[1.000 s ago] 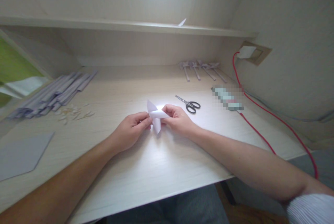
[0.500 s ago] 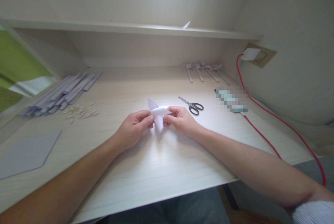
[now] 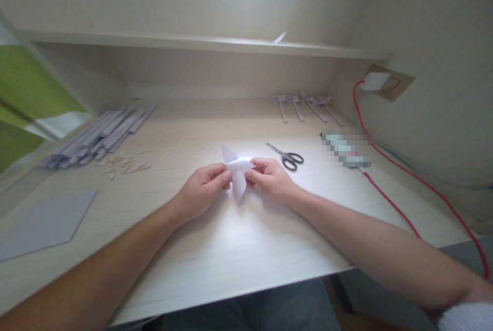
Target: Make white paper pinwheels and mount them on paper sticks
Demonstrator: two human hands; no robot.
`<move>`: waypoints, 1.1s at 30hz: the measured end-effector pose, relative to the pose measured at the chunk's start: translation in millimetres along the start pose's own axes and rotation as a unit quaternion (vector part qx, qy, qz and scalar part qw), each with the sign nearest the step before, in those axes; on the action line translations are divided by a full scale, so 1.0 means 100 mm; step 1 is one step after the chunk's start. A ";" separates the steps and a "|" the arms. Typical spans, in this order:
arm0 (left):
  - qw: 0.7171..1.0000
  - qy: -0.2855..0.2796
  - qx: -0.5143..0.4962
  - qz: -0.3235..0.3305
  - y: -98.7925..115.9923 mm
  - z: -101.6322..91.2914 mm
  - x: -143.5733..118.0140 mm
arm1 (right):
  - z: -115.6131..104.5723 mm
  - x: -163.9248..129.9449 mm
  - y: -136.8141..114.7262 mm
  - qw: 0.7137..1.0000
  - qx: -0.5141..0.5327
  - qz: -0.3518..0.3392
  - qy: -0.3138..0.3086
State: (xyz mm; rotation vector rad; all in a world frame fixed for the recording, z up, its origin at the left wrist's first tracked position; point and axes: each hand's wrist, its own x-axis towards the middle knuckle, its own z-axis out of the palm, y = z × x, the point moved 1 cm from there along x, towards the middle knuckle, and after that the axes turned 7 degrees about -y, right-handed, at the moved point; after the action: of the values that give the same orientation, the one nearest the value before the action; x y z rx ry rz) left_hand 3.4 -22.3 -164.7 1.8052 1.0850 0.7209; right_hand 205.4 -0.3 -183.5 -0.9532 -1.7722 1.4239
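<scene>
A white paper pinwheel (image 3: 239,179) with pointed, folded blades is held just above the middle of the desk. My left hand (image 3: 206,187) pinches its left side between thumb and fingers. On the other side, my right hand (image 3: 269,177) is closed on the right blade. One blade points up and away, another hangs down toward me. Just beyond my right hand lie black-handled scissors (image 3: 288,158), their blades pointing to the far left. The fingertips behind the paper are partly hidden.
Rolled paper sticks (image 3: 103,133) are piled at the left, beside small pale scraps (image 3: 125,162). A paper sheet (image 3: 46,223) lies at the near left. Several finished pinwheels (image 3: 300,102) rest at the back right. A blurred-out phone (image 3: 345,150) with a red cable (image 3: 393,208) lies at right.
The view has shifted slightly, so everything sits a little further right. The pinwheel's lower blade now shows more sharply and tilts a bit differently; both hands keep their hold.
</scene>
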 end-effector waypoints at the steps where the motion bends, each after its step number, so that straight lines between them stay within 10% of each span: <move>1: 1.000 -0.003 -0.001 0.000 0.00 0.00 0.00 | 0.00 0.00 0.00 1.000 -0.003 0.000 0.001; 33: 1.000 -0.022 -0.006 0.020 0.05 0.01 -0.01 | 0.00 -0.04 -0.10 0.999 -0.032 -0.014 0.005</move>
State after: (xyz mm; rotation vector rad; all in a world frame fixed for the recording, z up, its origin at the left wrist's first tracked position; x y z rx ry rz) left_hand 5.6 -24.6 -160.7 1.8285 1.0174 0.7063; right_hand 206.2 -4.9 -173.8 -0.9623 -1.8271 1.3490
